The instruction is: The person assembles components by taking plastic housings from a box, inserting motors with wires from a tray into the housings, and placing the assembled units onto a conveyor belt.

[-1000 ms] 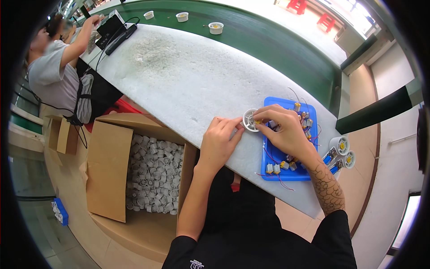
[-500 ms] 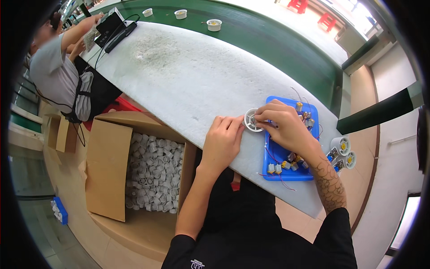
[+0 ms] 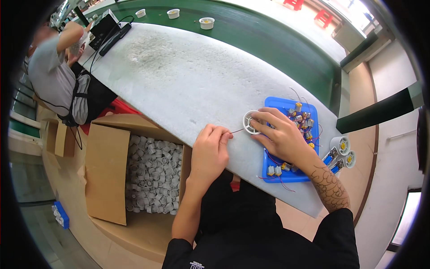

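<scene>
A round white plastic housing (image 3: 247, 120) with spokes inside is in my right hand (image 3: 283, 136), whose fingers grip it over its right side. From the housing a thin dark red wire (image 3: 237, 131) runs left, pulled straight. My left hand (image 3: 209, 150) pinches the free end of that wire between thumb and forefinger. Under and beside my right hand lies a blue tray (image 3: 271, 179), partly covered by it. Small motors (image 3: 277, 171) with yellow ends and thin wires lie in the tray. Whether a motor sits inside the housing is hidden by my fingers.
A cardboard box (image 3: 107, 172) of white plastic housings (image 3: 154, 175) stands left of my legs. Assembled white units (image 3: 343, 145) lie right of the tray. Beyond the white tabletop (image 3: 192, 76), a green conveyor (image 3: 268, 42) carries white cups (image 3: 206, 23). A co-worker (image 3: 51, 76) sits at far left.
My left hand has left the housing's side and moved left and down, drawing the wire out straight. My right hand now spreads over the housing. The cups on the conveyor have shifted left.
</scene>
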Available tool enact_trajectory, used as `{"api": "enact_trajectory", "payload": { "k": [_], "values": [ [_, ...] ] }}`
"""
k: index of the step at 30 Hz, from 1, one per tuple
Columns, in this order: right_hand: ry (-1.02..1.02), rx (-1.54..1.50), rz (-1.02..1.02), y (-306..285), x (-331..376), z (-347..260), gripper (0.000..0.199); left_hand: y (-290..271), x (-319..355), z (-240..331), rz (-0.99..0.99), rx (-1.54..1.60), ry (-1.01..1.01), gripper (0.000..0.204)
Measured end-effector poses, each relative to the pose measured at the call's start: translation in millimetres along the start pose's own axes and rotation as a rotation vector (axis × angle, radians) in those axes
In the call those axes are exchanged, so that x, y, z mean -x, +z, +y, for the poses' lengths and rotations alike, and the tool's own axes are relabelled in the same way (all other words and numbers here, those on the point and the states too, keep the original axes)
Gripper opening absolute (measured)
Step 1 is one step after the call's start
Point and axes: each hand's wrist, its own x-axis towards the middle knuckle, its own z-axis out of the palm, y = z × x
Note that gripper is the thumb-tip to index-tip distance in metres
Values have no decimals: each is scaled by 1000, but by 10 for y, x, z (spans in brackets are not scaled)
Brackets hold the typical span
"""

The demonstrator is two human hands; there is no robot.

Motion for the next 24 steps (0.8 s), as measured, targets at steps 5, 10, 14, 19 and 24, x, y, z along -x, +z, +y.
{"api": "enact_trajectory", "payload": {
  "k": [5,10,14,19,24],
  "values": [
    [93,-60,14,-20,11,-16,25,-54,-34,85,-110,330,-153,20],
    [67,-23,-37,-39,37,45,25,-1,-89,114,-239,594,-284,26],
    [68,-17,-71,-29,-4,31,25,72,-44,12,-189,838,-333,30],
    [103,-71,-96,-41,-76,22,26,-5,22,-4,-211,959,-351,31],
    [463,-78,242,-393,-777,826,40,-319,719,-142,111,971,-375,32]
  ]
}}
